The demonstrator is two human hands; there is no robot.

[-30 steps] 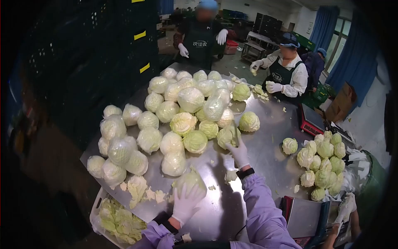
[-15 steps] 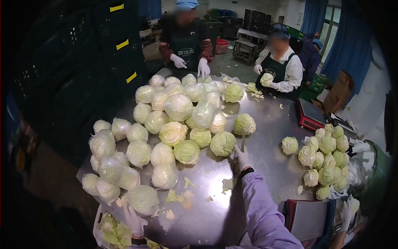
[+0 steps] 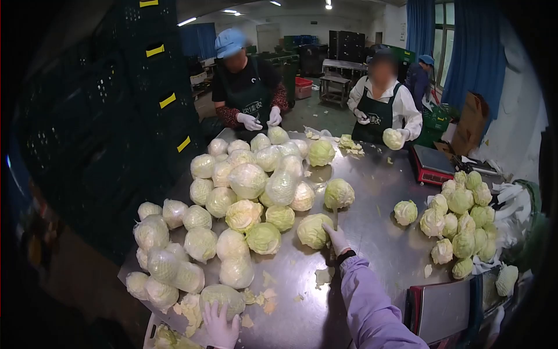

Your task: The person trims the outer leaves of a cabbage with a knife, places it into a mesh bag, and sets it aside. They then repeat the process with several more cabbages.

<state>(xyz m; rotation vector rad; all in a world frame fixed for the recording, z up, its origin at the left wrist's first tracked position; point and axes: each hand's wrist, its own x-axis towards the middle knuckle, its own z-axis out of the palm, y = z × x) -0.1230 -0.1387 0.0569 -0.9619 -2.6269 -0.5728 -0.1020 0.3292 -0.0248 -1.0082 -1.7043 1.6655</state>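
Note:
My left hand (image 3: 221, 324), in a white glove, lies with fingers spread against the near side of a pale cabbage (image 3: 223, 299) at the table's near edge. Gloved too, my right hand (image 3: 337, 239) is closed around a knife (image 3: 335, 218), whose narrow blade points away from me. Its fingers are right beside a trimmed green cabbage (image 3: 314, 231). Just past the blade tip sits another green cabbage (image 3: 339, 193). Loose leaf scraps (image 3: 190, 314) lie left of my left hand.
Many film-wrapped cabbages (image 3: 247, 180) crowd the left of the metal table (image 3: 366, 232). Bare cabbages (image 3: 463, 232) are heaped at right, near two scales (image 3: 433, 164). Two co-workers stand across; one holds a cabbage (image 3: 393, 138). Dark crates (image 3: 75, 116) are stacked at left.
My view has tilted up. My left hand has moved from beside the near cabbage onto it. The cabbage by my right hand has turned. A co-worker at left has drawn both hands back from the pile.

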